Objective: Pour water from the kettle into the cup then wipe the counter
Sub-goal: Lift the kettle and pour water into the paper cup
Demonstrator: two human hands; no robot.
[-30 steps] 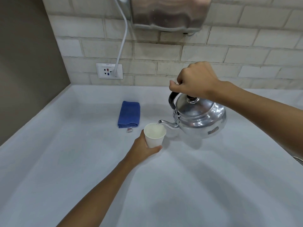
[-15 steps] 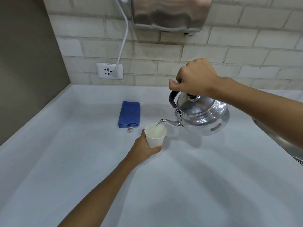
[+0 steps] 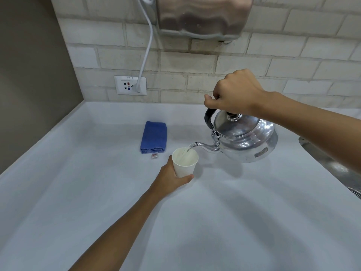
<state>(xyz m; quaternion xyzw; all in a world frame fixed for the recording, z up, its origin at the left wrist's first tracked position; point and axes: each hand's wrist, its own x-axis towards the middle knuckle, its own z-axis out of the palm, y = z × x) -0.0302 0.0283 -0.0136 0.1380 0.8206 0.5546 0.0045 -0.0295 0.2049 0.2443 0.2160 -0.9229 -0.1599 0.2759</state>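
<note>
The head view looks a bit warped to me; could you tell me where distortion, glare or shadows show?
Head view: wide-angle bend curves the counter edges and brick lines; bright glare patches on the kettle; a soft shadow beneath it; the cup stays sharp.

A shiny metal box (image 3: 203, 16) hung high on the pale brick wall (image 3: 273, 61). A white cord (image 3: 147, 49) ran down from beside it to a white wall socket (image 3: 130, 85) and was plugged in there. A plain brown wall (image 3: 29, 75) stood on the left side.
</note>
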